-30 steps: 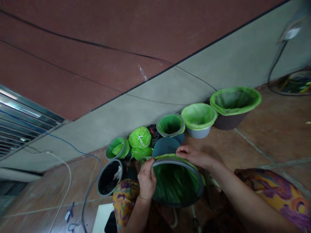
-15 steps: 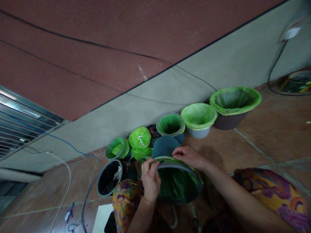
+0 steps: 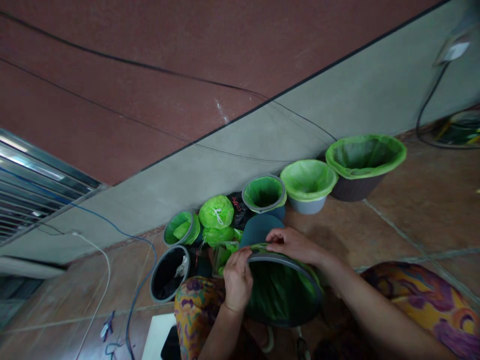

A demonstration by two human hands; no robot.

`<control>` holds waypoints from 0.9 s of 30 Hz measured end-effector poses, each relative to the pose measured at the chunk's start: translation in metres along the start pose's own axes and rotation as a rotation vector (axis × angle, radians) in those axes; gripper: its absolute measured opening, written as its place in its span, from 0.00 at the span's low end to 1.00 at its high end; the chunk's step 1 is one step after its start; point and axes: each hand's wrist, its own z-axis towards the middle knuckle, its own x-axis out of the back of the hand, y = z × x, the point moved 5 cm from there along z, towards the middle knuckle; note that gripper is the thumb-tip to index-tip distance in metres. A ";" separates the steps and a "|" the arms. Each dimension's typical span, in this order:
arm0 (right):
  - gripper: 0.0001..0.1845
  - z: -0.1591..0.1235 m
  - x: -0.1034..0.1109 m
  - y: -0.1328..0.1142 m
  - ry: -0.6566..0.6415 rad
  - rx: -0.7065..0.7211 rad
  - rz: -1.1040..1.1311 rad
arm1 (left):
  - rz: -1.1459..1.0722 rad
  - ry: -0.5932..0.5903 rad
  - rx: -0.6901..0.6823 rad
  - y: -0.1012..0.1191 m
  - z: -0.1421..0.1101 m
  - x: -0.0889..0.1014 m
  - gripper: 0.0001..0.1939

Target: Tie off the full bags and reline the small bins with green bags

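Observation:
A tilted teal trash bin (image 3: 258, 229) with a grey rim is between my knees, its mouth facing me. A green bin liner (image 3: 281, 290) covers its inside and folds out over the rim. My left hand (image 3: 238, 280) is closed around the rim's left side, thumb and fingers gripping the edge. On the far side of the rim, my right hand (image 3: 294, 244) has its fingers curled on the liner's folded edge. Part of the bin's body is hidden behind my hands and the rim.
Along the wall stand other lined bins: a grey-rimmed one (image 3: 264, 193), a white one (image 3: 307, 204) and a brown one (image 3: 356, 187). Tied green bags (image 3: 216, 212) and a black-lined bin (image 3: 155, 277) are at left. A blue cable (image 3: 138, 287) crosses the floor.
The bin's mouth has shifted slightly right and down, and my left hand moved with it. A clear container with green material now shows left of the bin. My right hand stays at the rim.

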 end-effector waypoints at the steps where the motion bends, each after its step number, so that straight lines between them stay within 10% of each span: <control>1: 0.13 0.001 -0.001 0.001 -0.004 -0.001 -0.029 | 0.002 -0.005 0.000 0.000 0.000 0.000 0.19; 11: 0.14 -0.001 0.006 -0.001 0.097 -0.021 -0.237 | 0.013 -0.026 0.034 -0.004 0.001 -0.004 0.19; 17: 0.21 -0.012 -0.009 -0.025 0.026 0.208 -0.278 | 0.030 -0.097 0.026 -0.008 0.013 -0.012 0.19; 27: 0.11 -0.001 -0.011 0.005 0.135 0.141 -0.552 | 0.035 -0.215 0.095 -0.008 0.045 -0.029 0.31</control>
